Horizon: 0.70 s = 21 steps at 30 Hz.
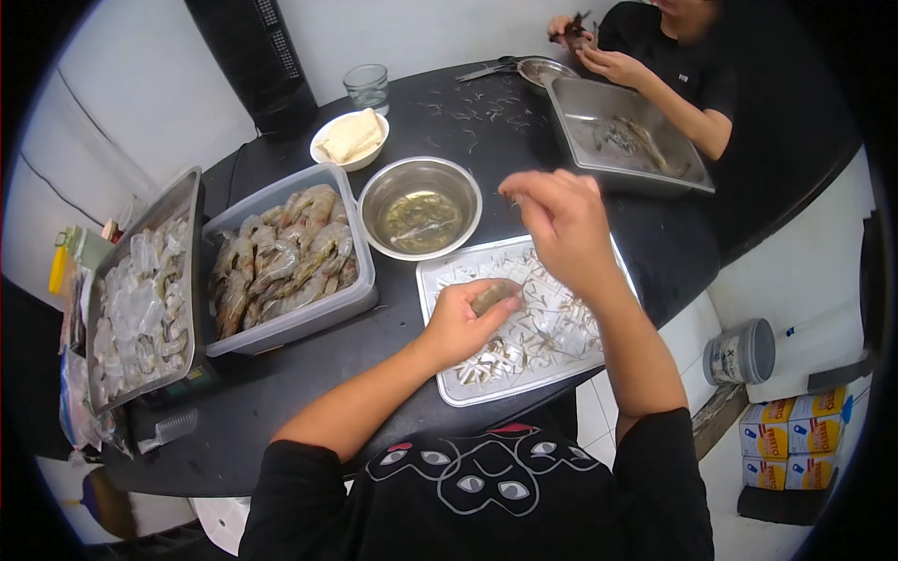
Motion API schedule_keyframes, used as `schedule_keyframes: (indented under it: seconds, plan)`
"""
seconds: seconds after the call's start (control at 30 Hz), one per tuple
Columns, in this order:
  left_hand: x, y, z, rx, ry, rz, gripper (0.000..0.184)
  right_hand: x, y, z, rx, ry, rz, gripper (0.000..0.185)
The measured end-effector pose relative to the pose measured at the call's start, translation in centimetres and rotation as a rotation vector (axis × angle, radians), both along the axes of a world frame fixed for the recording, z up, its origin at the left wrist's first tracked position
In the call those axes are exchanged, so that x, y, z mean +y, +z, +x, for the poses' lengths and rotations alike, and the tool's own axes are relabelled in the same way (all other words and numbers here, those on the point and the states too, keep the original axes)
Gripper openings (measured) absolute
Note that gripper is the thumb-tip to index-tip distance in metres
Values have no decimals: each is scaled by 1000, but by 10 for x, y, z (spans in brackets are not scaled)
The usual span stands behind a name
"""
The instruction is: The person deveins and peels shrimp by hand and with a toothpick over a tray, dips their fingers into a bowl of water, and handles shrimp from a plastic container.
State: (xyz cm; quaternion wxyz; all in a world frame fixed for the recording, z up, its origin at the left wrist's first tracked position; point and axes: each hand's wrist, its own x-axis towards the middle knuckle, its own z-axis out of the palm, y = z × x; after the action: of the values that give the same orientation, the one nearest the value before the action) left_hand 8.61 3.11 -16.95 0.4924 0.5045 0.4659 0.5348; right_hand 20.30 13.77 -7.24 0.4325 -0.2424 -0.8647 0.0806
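Note:
My left hand (458, 327) is closed around a grey shrimp (493, 296), held over the near left part of a white tray (426, 292). Small pale shell bits and legs lie scattered across that tray. Raised above the tray's far side is my right hand (566, 224), apart from the shrimp, with thumb and fingertips pinched together. A tiny dark bit seems to show at its fingertips, too small to name. Left of the tray, a plastic tub (367, 271) is heaped with whole shrimp (281, 257). A steel bowl (475, 208) beyond the tray contains murky liquid and scraps.
At far left stands a metal tray (194, 309) of greyish shrimp. A white bowl (323, 159) with a pale cloth and a glass (367, 89) sit behind. Across the table (402, 112), a co-worker (673, 84) handles something dark near a steel pan (692, 182) and scissors (482, 72).

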Motion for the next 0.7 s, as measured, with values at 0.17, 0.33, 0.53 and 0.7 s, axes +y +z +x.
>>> schedule_keyframes:
  seconds: [0.17, 0.33, 0.53, 0.7]
  plan:
    - [1, -7, -3, 163, 37, 37, 23, 38, 7, -44, -178, 18, 47, 11]
    - [-8, 39, -27, 483, 72, 73, 26, 69, -19, -95, -409, 54, 41, 15]
    - [-29, 95, -94, 684, 468, 240, 28, 72, -60, -132, -1133, 49, 258, 19]
    - [-56, 127, -138, 833, 751, 99, 29, 64, -32, -136, -1089, 3, 165, 18]
